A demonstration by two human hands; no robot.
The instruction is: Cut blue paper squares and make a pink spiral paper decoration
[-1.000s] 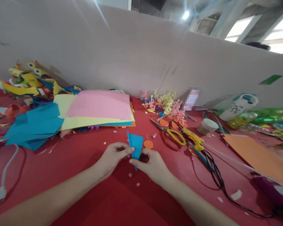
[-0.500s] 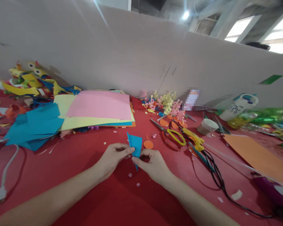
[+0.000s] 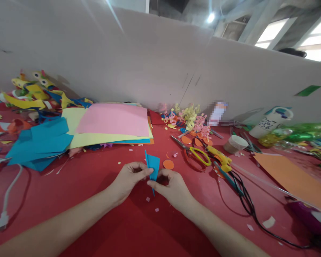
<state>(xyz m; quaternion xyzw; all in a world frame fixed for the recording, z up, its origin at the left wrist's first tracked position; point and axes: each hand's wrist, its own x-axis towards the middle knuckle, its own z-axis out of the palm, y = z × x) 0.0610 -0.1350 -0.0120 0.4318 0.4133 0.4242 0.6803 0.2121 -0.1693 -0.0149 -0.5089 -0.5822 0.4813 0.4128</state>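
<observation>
A small piece of blue paper [image 3: 154,165], folded or rolled along its left edge, stands upright between my two hands above the red table [image 3: 139,221]. My left hand [image 3: 133,178] pinches it on the left side, thumb across the front. Lower down, my right hand [image 3: 171,185] grips the same paper near its bottom tip, its thumb against the folded edge. Some fingers of both hands are hidden behind the paper. Just beyond my right hand lies an orange paper disc [image 3: 168,164].
Yellow-handled scissors [image 3: 199,156] and a yellow glue gun [image 3: 219,157] with a black cord lie to the right. Stacked paper sheets [image 3: 115,119] sit at the back, blue sheets [image 3: 42,141] at left. A small cup [image 3: 235,144] and orange sheet [image 3: 291,178] are farther right.
My right thumb has slid slightly left along the paper's lower edge. The blue paper has turned a little and looks narrower. Both hands keep their hold.
</observation>
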